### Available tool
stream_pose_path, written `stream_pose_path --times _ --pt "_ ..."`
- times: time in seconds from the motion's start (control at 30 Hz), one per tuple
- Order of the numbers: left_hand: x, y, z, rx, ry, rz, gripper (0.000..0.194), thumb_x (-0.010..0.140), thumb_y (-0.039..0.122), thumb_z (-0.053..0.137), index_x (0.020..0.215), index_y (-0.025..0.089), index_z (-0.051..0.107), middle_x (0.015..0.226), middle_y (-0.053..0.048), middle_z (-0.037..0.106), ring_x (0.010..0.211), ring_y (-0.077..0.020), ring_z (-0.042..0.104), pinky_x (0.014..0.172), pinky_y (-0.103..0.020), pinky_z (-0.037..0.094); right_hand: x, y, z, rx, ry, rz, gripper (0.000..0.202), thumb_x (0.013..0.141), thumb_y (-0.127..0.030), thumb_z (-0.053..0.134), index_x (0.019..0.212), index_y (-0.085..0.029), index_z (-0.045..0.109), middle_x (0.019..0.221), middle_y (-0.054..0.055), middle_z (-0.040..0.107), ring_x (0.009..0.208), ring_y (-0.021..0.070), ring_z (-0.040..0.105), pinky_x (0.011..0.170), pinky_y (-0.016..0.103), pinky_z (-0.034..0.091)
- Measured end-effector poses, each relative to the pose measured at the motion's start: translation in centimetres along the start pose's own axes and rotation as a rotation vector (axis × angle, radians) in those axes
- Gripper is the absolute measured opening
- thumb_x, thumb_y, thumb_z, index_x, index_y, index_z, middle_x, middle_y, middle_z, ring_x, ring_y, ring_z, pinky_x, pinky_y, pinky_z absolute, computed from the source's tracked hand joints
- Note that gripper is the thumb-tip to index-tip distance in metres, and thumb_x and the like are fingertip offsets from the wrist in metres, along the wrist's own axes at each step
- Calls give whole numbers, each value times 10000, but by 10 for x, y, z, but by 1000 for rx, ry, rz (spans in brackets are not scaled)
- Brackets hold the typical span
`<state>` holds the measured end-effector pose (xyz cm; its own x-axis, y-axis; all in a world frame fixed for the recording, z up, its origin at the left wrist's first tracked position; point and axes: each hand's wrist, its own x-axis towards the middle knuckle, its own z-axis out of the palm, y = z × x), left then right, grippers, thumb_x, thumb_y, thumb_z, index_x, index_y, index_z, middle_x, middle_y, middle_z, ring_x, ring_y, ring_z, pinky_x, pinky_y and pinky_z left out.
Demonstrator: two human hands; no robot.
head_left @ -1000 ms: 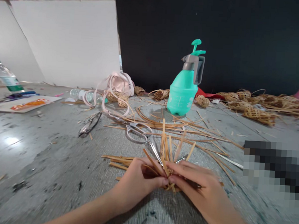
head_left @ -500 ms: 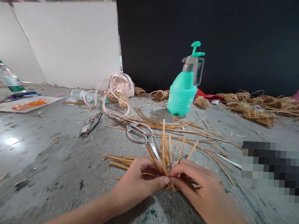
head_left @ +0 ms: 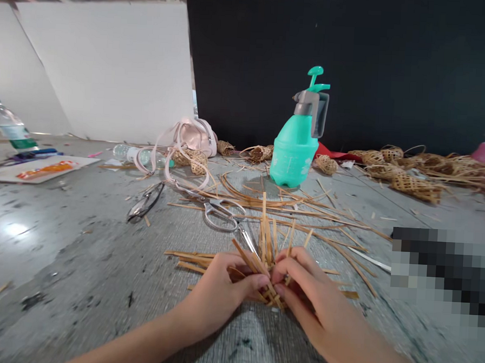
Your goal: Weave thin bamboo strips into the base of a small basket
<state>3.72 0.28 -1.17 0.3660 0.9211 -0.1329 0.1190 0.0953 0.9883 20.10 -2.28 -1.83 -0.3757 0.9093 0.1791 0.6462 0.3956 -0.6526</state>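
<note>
- Left hand (head_left: pixel 224 297), low in the near middle, thumb and fingers pinched on the strips (head_left: pixel 270 291).
- Right hand (head_left: pixel 308 288) comes in from the right, fingers bent, tips closed on the same strips.
- Scissors (head_left: pixel 224 216) lie just beyond, sprayer (head_left: pixel 293 151) farther off.

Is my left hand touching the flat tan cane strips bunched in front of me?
Touching: the head view shows the left hand with its thumb pressed onto the flat tan cane strips.

Evenly bright indoor light, white glare on the counter (head_left: pixel 83 281) at left, soft shadows below the hands (head_left: pixel 257 290), stretched edges, pixelated patch at right
</note>
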Motion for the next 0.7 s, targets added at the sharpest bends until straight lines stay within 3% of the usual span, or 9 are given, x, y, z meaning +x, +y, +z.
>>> stream_pose_path --times 0.17,0.3,0.37,0.47,0.57,0.63,0.7 --pt "0 0 0 -25 -38 7 98 701 189 601 662 118 656 651 -40 657 662 -180 612 660 -306 488 0 -5 -4 -76 -20 76 210 890 -175 333 731 -212 465 834 17 451 634 122 517 556 270 438" --pt "0 -2 0 23 15 -12 107 688 207 613 661 108 644 656 -56 660 652 -192 616 650 -317 492 -2 1 -7 -88 21 28 187 880 -199 370 781 -227 526 848 16 496 639 118 552 558 252 463" --pt "1 -3 0 64 65 -47 106 677 212 629 658 108 637 649 -54 660 639 -191 619 637 -312 495 -3 4 -9 -153 116 -8 152 880 -248 390 923 -250 536 914 24 519 640 122 570 578 268 481" --pt "1 -4 0 73 98 -84 102 673 213 638 661 113 625 640 -44 657 638 -191 625 639 -312 501 -7 5 -13 -346 368 -74 268 873 -341 410 1127 -275 468 1066 64 503 626 138 579 586 318 494" --pt "1 -5 0 50 77 -63 106 684 214 626 675 109 621 660 -50 657 664 -195 626 676 -328 500 -10 0 -20 -546 568 -130 323 870 -368 398 1173 -276 462 1249 118 403 670 176 589 527 338 477" --pt "0 -5 1 18 52 -57 107 691 214 616 675 108 618 664 -50 655 667 -193 623 684 -329 499 -10 -4 -24 -636 625 -150 330 869 -338 404 1182 -261 474 1352 140 299 726 203 595 509 342 465" --pt "0 -5 2 -9 53 -63 97 691 205 612 658 114 609 645 -37 641 647 -181 614 658 -309 498 -8 -6 -25 -639 584 -244 293 865 -276 424 1141 -235 512 1343 140 330 845 234 582 608 375 479"
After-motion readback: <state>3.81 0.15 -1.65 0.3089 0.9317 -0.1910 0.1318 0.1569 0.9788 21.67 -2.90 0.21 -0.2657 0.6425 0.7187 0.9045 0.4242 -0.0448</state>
